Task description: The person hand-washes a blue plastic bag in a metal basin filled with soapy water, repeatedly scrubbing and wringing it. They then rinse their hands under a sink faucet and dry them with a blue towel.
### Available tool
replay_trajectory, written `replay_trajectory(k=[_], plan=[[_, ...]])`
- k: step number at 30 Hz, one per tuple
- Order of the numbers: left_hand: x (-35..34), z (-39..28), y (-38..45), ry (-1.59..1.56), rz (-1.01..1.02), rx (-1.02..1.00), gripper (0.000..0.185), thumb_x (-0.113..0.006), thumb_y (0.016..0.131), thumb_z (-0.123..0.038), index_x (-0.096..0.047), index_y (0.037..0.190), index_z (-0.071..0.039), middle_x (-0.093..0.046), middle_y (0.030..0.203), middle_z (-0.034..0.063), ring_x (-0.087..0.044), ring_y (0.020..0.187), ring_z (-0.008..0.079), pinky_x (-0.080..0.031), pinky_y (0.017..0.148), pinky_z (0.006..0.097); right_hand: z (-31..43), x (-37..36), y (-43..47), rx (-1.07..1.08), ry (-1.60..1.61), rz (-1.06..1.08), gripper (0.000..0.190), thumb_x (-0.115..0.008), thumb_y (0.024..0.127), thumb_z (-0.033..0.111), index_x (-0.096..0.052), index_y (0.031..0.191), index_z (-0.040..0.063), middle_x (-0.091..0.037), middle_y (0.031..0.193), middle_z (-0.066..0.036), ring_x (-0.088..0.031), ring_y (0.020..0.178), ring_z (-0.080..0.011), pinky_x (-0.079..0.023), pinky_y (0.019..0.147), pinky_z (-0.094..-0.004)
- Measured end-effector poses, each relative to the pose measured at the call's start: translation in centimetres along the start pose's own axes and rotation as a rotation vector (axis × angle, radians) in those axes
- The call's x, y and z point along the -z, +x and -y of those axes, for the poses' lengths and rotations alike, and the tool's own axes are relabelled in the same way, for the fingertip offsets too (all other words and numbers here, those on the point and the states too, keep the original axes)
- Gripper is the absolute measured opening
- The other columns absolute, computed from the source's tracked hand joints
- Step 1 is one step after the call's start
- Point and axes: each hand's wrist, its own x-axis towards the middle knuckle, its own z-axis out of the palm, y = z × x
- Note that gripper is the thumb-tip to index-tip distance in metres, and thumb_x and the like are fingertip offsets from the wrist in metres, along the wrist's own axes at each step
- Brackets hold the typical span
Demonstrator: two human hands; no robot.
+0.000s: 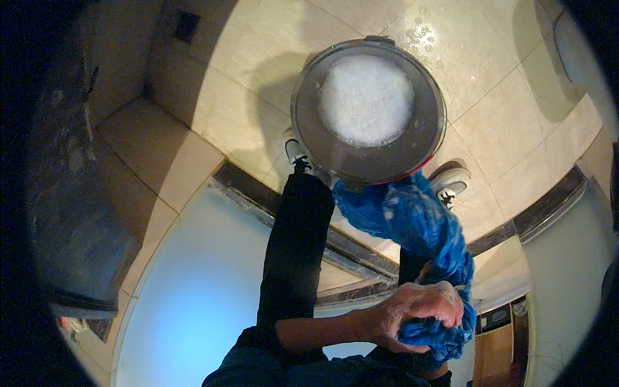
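Note:
A wet blue cloth (420,222), twisted and flecked with suds, hangs between my body and the near rim of a round grey bucket (309,140). White foam (367,99) floats inside the bucket. My left hand (420,309), soapy and wet, is closed around the bunched near end of the cloth. Of my right hand (425,273) only a bit of skin shows behind the cloth, with part of the forearm at the lower edge; its grip is hidden. The far end of the cloth passes out of sight at the bucket's near side.
The bucket stands on a beige tiled floor (242,96) between my shoes (297,155), with a wet patch (423,36) beyond it. A dark stone sill (362,256) crosses under my legs. Frosted panels (193,290) stand at left and right. A pale rounded fixture (575,48) is at upper right.

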Motion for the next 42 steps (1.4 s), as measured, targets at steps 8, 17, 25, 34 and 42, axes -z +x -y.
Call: replay_trajectory(k=[8, 17, 25, 34, 42], plan=[[-1.6, -3.1, 4.2, 0.185, -0.109, -0.209, 0.037, -0.070, 0.070, -0.022, -0.049, 0.098, -0.009, -0.054, 0.105, 0.0117, -0.053, 0.100, 0.0314, -0.037, 0.090, 0.0488, 6.3, -3.8, -0.6, 0.399, 0.088, 0.126, 0.060, -0.043, 0.085, 0.051, -0.041, 0.124, 0.006, -0.051, 0.117, -0.011, -0.048, 0.108, -0.0283, -0.038, 0.094, -0.0425], [0.4, -1.4, 5.9, 0.521, -1.013, 0.184, 0.027, -0.063, 0.079, -0.018, -0.050, 0.098, -0.003, -0.058, 0.090, 0.0055, -0.055, 0.081, 0.0128, -0.046, 0.072, 0.0273, 8.0, -10.0, 3.9, 0.786, 0.004, 0.092, 0.059, -0.061, 0.077, 0.033, -0.042, 0.121, 0.000, -0.052, 0.115, -0.015, -0.053, 0.101, -0.0288, -0.044, 0.089, -0.0416], [8.9, 5.7, 3.8, 0.418, -0.715, 0.291, 0.049, -0.052, 0.085, -0.044, -0.049, 0.109, -0.001, -0.059, 0.094, 0.0090, -0.057, 0.083, 0.0191, -0.046, 0.078, 0.0325, 7.3, -13.7, 6.2, 0.822, -0.470, 0.075, 0.073, -0.076, 0.061, 0.037, -0.046, 0.116, -0.002, -0.057, 0.102, -0.010, -0.056, 0.093, -0.0195, -0.044, 0.084, -0.0320], [13.3, 4.2, 6.7, 0.279, -0.518, 0.560, 0.056, -0.056, 0.083, -0.038, -0.040, 0.124, -0.004, -0.050, 0.115, 0.0133, -0.049, 0.104, 0.0229, -0.041, 0.089, 0.0366, 7.1, -15.2, 12.5, 0.526, -0.142, 0.357, 0.065, -0.076, 0.058, 0.018, -0.048, 0.115, 0.002, -0.058, 0.105, -0.009, -0.056, 0.094, -0.0195, -0.046, 0.083, -0.0341], [14.3, 1.8, 9.5, 0.719, -0.736, 0.353, 0.060, -0.066, 0.075, -0.022, -0.040, 0.127, -0.007, -0.052, 0.113, 0.0157, -0.050, 0.107, 0.0268, -0.040, 0.092, 0.0380, 7.7, -16.8, 14.5, 0.356, 0.373, 0.360, 0.049, -0.069, 0.074, 0.029, -0.049, 0.112, 0.006, -0.057, 0.103, -0.010, -0.056, 0.090, -0.0267, -0.048, 0.081, -0.0419]])
